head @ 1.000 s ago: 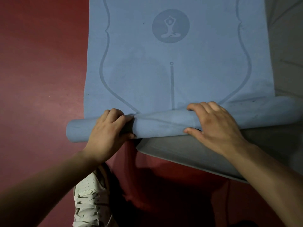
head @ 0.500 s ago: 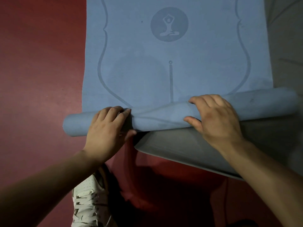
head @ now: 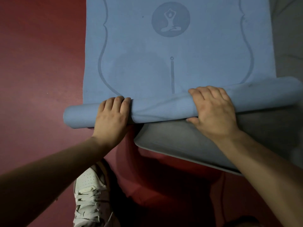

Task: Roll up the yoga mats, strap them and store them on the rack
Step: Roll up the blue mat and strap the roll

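A blue yoga mat with a printed meditating figure lies on the floor, its near end wound into a roll that slants up toward the right and sticks out past the mat's left edge. My left hand lies over the roll's left part with its fingers curled across the top. Over the roll right of centre, my right hand grips it, fingers on the far side and thumb on the near side.
A grey mat lies flat under the roll, with its corner near me. The dark red floor stretches to the left. A white sneaker is below my left arm.
The roll has moved farther up the blue mat and grown thicker, covering more of the printed centre line. Both hands have moved forward with it.
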`<state>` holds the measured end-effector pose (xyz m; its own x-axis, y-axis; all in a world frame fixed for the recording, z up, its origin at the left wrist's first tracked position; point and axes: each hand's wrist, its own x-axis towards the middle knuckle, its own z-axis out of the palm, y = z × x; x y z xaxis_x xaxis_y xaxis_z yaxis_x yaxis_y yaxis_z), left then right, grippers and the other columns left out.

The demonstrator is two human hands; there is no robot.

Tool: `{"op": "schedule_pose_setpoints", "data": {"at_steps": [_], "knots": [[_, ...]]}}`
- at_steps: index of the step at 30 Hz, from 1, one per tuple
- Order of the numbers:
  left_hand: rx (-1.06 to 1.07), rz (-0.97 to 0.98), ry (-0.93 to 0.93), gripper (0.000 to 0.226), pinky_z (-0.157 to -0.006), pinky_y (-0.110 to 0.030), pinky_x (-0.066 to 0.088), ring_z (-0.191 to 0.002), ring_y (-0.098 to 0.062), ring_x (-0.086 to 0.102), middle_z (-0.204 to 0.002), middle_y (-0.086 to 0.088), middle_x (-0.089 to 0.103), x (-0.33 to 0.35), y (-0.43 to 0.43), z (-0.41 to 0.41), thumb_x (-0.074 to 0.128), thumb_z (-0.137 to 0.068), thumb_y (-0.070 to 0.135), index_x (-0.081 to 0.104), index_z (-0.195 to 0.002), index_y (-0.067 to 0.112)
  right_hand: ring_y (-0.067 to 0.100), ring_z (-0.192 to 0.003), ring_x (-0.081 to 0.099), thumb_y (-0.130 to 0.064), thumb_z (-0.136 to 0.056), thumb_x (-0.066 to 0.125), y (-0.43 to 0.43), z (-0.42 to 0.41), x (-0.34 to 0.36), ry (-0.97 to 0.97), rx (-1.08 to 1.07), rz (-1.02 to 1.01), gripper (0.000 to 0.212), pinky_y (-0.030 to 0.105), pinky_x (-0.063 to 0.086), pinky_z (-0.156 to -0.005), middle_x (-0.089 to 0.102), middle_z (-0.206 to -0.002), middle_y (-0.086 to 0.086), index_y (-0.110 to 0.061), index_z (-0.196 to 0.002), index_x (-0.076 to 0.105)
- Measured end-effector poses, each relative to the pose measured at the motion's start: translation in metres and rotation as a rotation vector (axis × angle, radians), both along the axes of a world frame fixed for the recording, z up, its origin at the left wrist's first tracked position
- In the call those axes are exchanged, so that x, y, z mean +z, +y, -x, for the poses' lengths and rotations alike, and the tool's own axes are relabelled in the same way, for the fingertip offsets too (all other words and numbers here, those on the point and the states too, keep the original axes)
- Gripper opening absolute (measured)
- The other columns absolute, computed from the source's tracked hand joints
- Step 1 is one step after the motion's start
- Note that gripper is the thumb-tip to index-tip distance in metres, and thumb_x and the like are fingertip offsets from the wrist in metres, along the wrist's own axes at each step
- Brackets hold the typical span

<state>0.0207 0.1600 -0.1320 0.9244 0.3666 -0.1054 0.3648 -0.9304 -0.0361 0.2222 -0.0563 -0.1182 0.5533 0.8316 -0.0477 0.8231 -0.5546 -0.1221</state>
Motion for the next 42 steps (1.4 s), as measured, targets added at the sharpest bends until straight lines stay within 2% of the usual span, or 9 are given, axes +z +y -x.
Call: {"op": "schedule_pose_setpoints", "data": {"at_steps": [7, 11, 14, 18, 24, 28, 34, 38, 42], "knots": [[-0.052, 0.078, 0.009, 0.076, -0.086, -0.048, 0.044, -0.098, -0.037, 0.056, -0.114, -0.016, 0.059, 0.009, 0.001, 0.018, 0.085, -0.068, 0.045, 0.055, -0.123, 0.003, 0.030, -0.098, 0.053, -0.044, -0.051, 0.088, -0.005, 0.020, 0.012, 0.065, -0.047, 0.061, 0.074, 0.043, 0.042, -0.092, 0.060, -0.103, 0.005, -0.017, -0.114, 0.060], [-0.132, 0.126, 0.032, 0.069, -0.087, -0.045, 0.043, -0.101, -0.035, 0.056, -0.114, -0.014, 0.058, 0.012, -0.005, 0.050, 0.069, -0.076, 0.050, 0.054, -0.125, 0.004, 0.031, -0.092, 0.054, -0.043, -0.044, 0.091, -0.023, 0.060, 0.015, 0.062, -0.064, 0.106, 0.079, 0.044, 0.044, -0.088, 0.059, -0.096, 0.006, -0.013, -0.111, 0.061], [-0.159, 0.160, 0.041, 0.073, -0.086, -0.045, 0.044, -0.101, -0.035, 0.057, -0.115, -0.013, 0.059, 0.012, -0.006, 0.061, 0.078, -0.073, 0.044, 0.050, -0.129, 0.005, 0.031, -0.091, 0.055, -0.043, -0.043, 0.092, -0.027, 0.074, 0.014, 0.064, -0.070, 0.147, 0.084, 0.043, 0.044, -0.087, 0.060, -0.096, 0.008, -0.011, -0.114, 0.061], [-0.182, 0.257, 0.036, 0.066, -0.083, -0.041, 0.044, -0.094, -0.030, 0.058, -0.109, -0.007, 0.058, 0.016, 0.004, 0.052, 0.059, -0.076, 0.055, 0.046, -0.124, 0.013, 0.030, -0.092, 0.057, -0.046, -0.039, 0.093, -0.023, 0.064, 0.015, 0.122, -0.071, 0.121, 0.091, 0.043, 0.047, -0.088, 0.061, -0.095, 0.006, -0.013, -0.116, 0.055], [-0.132, 0.384, 0.073, 0.085, -0.092, -0.047, 0.045, -0.111, -0.032, 0.048, -0.125, -0.009, 0.051, 0.018, 0.019, 0.042, 0.090, -0.060, 0.044, 0.051, -0.131, 0.019, 0.021, -0.109, 0.041, -0.052, -0.047, 0.090, -0.024, 0.045, 0.016, 0.257, -0.073, 0.022, 0.079, 0.042, 0.048, -0.090, 0.048, -0.114, -0.001, -0.026, -0.114, 0.058], [-0.142, 0.400, 0.024, 0.084, -0.086, -0.044, 0.045, -0.099, -0.023, 0.047, -0.111, -0.001, 0.050, 0.021, 0.021, 0.042, 0.086, -0.062, 0.046, 0.052, -0.134, 0.020, 0.019, -0.106, 0.037, -0.055, -0.054, 0.086, -0.024, 0.044, 0.017, 0.237, -0.083, 0.031, 0.077, 0.040, 0.046, -0.087, 0.046, -0.110, -0.003, -0.027, -0.120, 0.059], [-0.152, 0.437, -0.018, 0.074, -0.084, -0.036, 0.044, -0.095, -0.022, 0.051, -0.106, 0.003, 0.052, 0.022, 0.026, 0.039, 0.089, -0.064, 0.043, 0.049, -0.122, 0.020, 0.022, -0.105, 0.046, -0.051, -0.061, 0.084, -0.023, 0.045, 0.022, 0.220, -0.080, -0.005, 0.070, 0.039, 0.044, -0.093, 0.051, -0.109, -0.004, -0.027, -0.119, 0.053], [-0.119, 0.462, -0.040, 0.069, -0.090, -0.036, 0.041, -0.106, -0.023, 0.046, -0.118, 0.000, 0.050, 0.023, 0.033, 0.038, 0.070, -0.073, 0.059, 0.055, -0.129, 0.022, 0.025, -0.113, 0.040, -0.049, -0.065, 0.082, -0.020, 0.039, 0.020, 0.216, -0.134, -0.056, 0.061, 0.044, 0.038, -0.103, 0.052, -0.115, 0.003, -0.025, -0.118, 0.064], [-0.147, 0.493, -0.007, 0.072, -0.086, -0.033, 0.037, -0.097, -0.017, 0.042, -0.111, 0.005, 0.045, 0.028, 0.043, 0.028, 0.060, -0.074, 0.066, 0.059, -0.131, 0.021, 0.023, -0.114, 0.034, -0.051, -0.070, 0.078, -0.017, 0.033, 0.019, 0.228, -0.133, -0.068, 0.060, 0.045, 0.024, -0.114, 0.051, -0.109, 0.002, -0.025, -0.123, 0.066]]}}
